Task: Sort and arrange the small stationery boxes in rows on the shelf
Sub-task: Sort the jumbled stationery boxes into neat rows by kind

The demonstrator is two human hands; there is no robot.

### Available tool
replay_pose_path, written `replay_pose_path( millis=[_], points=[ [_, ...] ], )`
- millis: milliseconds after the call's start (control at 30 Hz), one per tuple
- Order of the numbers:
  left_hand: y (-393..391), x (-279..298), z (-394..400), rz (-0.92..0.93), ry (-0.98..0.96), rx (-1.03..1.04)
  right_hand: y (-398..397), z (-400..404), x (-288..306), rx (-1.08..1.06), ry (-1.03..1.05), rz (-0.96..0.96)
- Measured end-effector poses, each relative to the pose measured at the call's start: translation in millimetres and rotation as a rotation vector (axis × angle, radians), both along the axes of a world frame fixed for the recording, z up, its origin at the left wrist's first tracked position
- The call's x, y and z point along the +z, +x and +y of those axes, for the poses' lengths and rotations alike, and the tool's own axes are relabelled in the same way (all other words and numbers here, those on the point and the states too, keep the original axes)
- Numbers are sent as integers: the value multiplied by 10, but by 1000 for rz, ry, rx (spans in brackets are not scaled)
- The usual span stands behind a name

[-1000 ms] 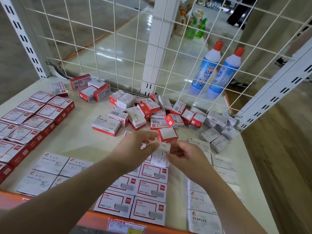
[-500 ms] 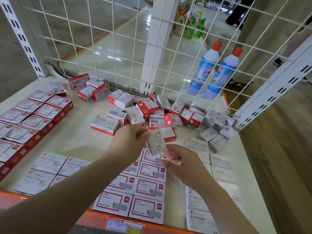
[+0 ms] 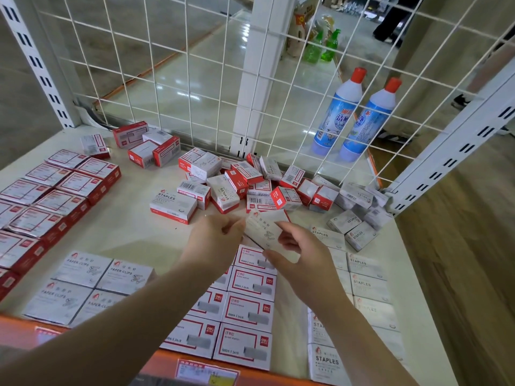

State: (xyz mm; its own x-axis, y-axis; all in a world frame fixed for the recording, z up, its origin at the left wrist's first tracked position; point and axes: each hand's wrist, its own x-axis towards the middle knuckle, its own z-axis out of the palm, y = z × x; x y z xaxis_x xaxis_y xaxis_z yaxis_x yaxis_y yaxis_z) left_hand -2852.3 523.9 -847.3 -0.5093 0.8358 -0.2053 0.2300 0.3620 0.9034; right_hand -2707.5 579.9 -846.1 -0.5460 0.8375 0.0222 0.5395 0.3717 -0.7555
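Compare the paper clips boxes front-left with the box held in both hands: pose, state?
The paper clips boxes lie flat in a neat block on the shelf, untouched. The held box is tilted, off the shelf, pinched between left hand and right hand. Both are white-grey with a paper-clip drawing.

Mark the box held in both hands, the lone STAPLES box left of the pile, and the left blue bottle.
held box (image 3: 264, 229), head view, on its white top face between the hands.
lone STAPLES box (image 3: 172, 202), head view, on its printed top face.
left blue bottle (image 3: 337, 118), head view, on its label.
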Motion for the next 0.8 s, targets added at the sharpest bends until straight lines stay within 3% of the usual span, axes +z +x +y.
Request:
replay_pose_path(
  millis=[200, 800],
  points=[
    [-34, -46, -80, 119, 22, -202, 44, 49, -2, 28, 99, 21],
    [-100, -14, -161, 109, -26, -197, 64, 25, 62, 102, 77, 7]
  ],
)
